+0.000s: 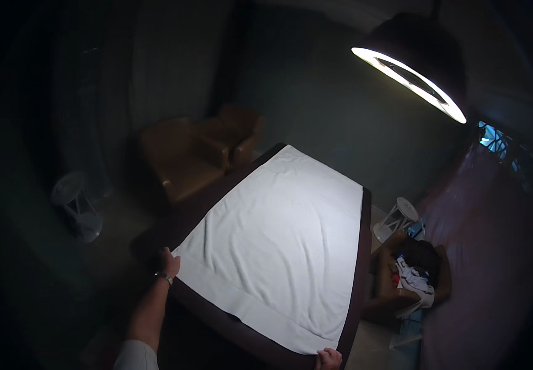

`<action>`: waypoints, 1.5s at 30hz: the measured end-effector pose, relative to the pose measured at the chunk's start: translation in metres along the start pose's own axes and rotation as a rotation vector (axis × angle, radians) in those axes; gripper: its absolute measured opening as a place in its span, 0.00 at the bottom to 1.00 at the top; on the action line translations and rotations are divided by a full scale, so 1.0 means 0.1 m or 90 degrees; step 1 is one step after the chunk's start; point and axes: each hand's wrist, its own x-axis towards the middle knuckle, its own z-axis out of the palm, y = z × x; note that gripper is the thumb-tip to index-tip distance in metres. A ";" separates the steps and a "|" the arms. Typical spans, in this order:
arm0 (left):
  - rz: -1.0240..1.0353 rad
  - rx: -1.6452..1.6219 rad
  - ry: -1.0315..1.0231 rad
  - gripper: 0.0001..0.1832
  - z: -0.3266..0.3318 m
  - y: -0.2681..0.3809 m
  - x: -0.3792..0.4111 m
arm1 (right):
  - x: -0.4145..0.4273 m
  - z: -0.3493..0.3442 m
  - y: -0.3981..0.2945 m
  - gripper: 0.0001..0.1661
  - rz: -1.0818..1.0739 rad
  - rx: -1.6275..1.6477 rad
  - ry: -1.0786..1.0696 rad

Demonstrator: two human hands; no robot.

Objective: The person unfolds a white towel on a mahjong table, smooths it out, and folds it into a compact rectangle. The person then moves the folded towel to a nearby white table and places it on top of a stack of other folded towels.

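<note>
A large white cloth, like a towel or sheet, lies spread over a dark padded table, with soft wrinkles across its middle and a flat band along its near edge. My left hand, a watch on its wrist, grips the cloth's near left corner. At the near right corner, low in the view, my right hand pinches the cloth's edge between thumb and fingers. The dark table surface shows around the cloth on the left, near and right sides.
Brown armchairs stand beyond the table's left side. At the right, another brown chair holds a pile of clothes, near a small white stool. A second stool stands far left. A ring-lit lamp hangs upper right.
</note>
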 end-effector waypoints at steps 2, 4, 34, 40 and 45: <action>-0.013 0.020 -0.065 0.20 -0.01 0.07 0.20 | 0.03 0.02 -0.05 0.09 0.016 -0.014 0.008; -0.015 0.045 -0.104 0.18 0.02 0.27 0.17 | -0.07 0.02 -0.03 0.09 0.043 -0.043 0.014; 0.238 0.059 0.039 0.13 -0.51 -0.09 0.13 | -0.34 0.28 -0.24 0.08 0.055 0.017 0.087; 0.239 0.070 0.046 0.12 -0.48 -0.27 0.22 | -0.32 0.20 -0.44 0.08 0.081 0.031 0.056; 0.250 0.083 0.057 0.07 -0.51 -0.39 0.32 | -0.25 0.18 -0.45 0.12 0.055 0.049 0.028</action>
